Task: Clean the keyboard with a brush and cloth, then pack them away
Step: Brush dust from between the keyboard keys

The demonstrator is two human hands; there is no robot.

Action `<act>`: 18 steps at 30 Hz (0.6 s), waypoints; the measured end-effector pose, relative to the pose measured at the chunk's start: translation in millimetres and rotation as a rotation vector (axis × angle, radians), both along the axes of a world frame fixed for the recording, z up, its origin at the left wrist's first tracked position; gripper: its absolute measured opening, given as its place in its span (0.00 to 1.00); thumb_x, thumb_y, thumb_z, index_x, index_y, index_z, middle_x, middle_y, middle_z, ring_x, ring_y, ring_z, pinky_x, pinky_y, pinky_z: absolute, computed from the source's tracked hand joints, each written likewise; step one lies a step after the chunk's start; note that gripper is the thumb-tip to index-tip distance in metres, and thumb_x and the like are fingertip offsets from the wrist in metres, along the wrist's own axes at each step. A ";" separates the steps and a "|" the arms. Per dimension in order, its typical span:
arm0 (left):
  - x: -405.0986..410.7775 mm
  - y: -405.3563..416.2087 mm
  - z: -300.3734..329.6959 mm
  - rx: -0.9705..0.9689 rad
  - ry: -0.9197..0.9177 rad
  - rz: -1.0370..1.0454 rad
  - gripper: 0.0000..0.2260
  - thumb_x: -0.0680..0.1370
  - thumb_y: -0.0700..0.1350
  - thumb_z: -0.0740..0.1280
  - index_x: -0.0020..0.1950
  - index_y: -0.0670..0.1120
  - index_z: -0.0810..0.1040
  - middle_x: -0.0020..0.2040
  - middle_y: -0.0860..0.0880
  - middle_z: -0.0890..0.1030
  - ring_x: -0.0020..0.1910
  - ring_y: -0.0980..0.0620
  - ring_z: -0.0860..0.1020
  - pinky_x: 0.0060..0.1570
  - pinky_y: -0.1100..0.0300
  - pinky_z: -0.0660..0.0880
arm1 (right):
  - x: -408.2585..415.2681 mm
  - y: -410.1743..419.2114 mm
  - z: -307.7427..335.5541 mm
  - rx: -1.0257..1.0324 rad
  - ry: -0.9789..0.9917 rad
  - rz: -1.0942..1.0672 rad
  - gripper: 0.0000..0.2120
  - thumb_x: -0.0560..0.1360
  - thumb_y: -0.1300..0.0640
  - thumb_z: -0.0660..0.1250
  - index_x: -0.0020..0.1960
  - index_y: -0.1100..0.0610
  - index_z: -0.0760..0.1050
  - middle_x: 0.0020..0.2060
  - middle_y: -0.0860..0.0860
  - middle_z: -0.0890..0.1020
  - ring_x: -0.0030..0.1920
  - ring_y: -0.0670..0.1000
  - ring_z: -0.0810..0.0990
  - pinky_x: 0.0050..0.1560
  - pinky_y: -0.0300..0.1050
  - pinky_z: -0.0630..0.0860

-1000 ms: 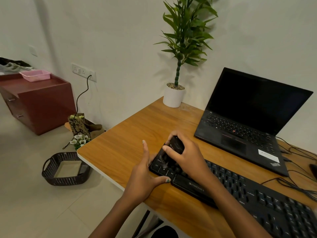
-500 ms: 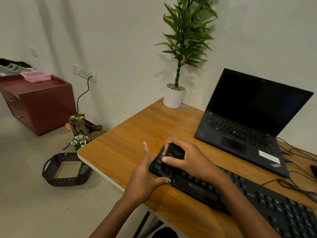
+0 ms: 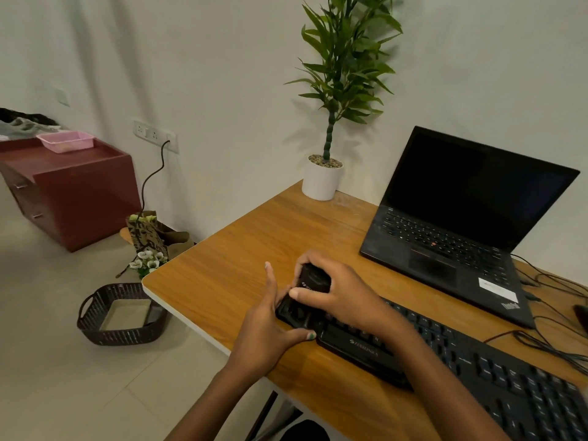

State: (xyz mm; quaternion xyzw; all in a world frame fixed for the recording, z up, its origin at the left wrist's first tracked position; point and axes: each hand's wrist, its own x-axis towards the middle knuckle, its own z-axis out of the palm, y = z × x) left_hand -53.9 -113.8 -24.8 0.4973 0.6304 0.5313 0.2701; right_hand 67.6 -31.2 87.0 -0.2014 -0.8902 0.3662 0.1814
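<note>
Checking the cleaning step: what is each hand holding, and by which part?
The right hand grips a black brush round its body. The left hand steadies the keyboard at its left end, thumb on the front edge.

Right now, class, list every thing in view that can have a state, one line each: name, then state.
laptop: lid open, screen dark
keyboard: flat on desk, left end steadied
brush: gripped, on the keys
left hand: fingers straight, against keyboard's end
right hand: curled round brush
basket: on floor
wall plug: plugged in
</note>
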 end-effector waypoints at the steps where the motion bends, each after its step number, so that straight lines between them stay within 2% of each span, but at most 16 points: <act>1: 0.1 -0.2 0.1 -0.003 0.004 -0.002 0.57 0.67 0.45 0.79 0.74 0.59 0.33 0.57 0.71 0.73 0.55 0.75 0.73 0.53 0.77 0.69 | 2.6 4.2 4.2 -0.007 -0.074 0.020 0.08 0.74 0.54 0.69 0.49 0.49 0.71 0.45 0.47 0.78 0.44 0.47 0.78 0.41 0.44 0.78; 3: 0.5 -0.2 0.3 -0.006 0.009 0.006 0.57 0.67 0.45 0.79 0.74 0.58 0.33 0.56 0.72 0.73 0.54 0.76 0.73 0.53 0.77 0.68 | 2.7 6.3 6.6 0.011 -0.090 0.016 0.08 0.74 0.54 0.69 0.49 0.48 0.70 0.44 0.47 0.78 0.43 0.47 0.78 0.40 0.43 0.78; 7: 1.0 -0.1 0.8 0.007 0.007 0.019 0.57 0.67 0.44 0.79 0.73 0.57 0.33 0.54 0.75 0.67 0.51 0.83 0.67 0.49 0.80 0.66 | -9.1 -8.5 -8.7 0.103 0.080 -0.037 0.08 0.74 0.54 0.68 0.50 0.48 0.70 0.44 0.45 0.78 0.43 0.46 0.78 0.43 0.48 0.78; 10: 0.5 0.2 0.6 0.002 0.005 0.015 0.56 0.67 0.45 0.79 0.73 0.58 0.34 0.54 0.74 0.69 0.50 0.82 0.68 0.49 0.81 0.66 | -6.0 -3.7 -5.6 0.044 0.051 -0.008 0.08 0.74 0.55 0.69 0.50 0.49 0.71 0.45 0.45 0.78 0.44 0.45 0.78 0.43 0.43 0.78; 12: 0.3 0.0 0.9 -0.005 -0.001 0.005 0.57 0.66 0.46 0.79 0.73 0.57 0.33 0.55 0.72 0.71 0.52 0.81 0.69 0.50 0.81 0.65 | 0.3 12.7 -0.3 0.007 0.027 -0.064 0.08 0.73 0.55 0.69 0.49 0.49 0.71 0.45 0.46 0.79 0.45 0.46 0.79 0.44 0.44 0.80; 15: 0.7 0.0 1.7 -0.004 0.005 -0.001 0.58 0.66 0.47 0.79 0.74 0.57 0.33 0.57 0.71 0.72 0.54 0.79 0.70 0.50 0.81 0.64 | 4.9 29.2 -1.3 0.079 0.066 -0.262 0.08 0.73 0.53 0.69 0.48 0.47 0.70 0.43 0.48 0.80 0.42 0.48 0.80 0.43 0.51 0.80; 18: 0.9 0.1 1.0 0.002 0.005 0.003 0.57 0.66 0.46 0.79 0.75 0.56 0.34 0.55 0.72 0.72 0.53 0.79 0.70 0.51 0.81 0.64 | -0.7 17.8 -7.8 0.096 0.076 -0.231 0.08 0.73 0.53 0.69 0.48 0.47 0.70 0.43 0.48 0.80 0.41 0.48 0.80 0.42 0.51 0.80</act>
